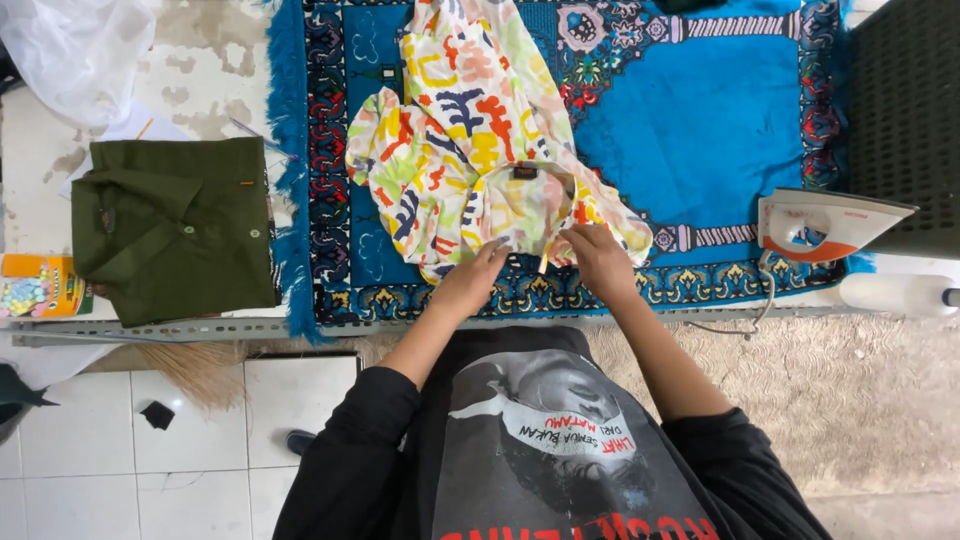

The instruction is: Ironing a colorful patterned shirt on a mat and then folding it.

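Nearest the camera is the person's dark printed top, with both forearms reaching out over the near edge of the desk (pixel 200 70). At the far left lies a folded olive-green shirt (pixel 175 228), set well apart from the work, likely as a finished piece, with a small colourful box (pixel 35 285) just beside it. A blue patterned rug (pixel 700 130) covers the middle of the desk, seemingly as padding. On it lies a white shirt with bright abstract shapes (pixel 470 130), its collar turned toward the person. The left hand (pixel 470 283) presses flat on the near hem, fingers spread. The right hand (pixel 598 258), just beside it, pinches the cloth's edge, apparently to pull it smooth. At the right an iron (pixel 830 222) stands on its heel, soleplate off the rug, with a white bottle (pixel 895 294) near it.
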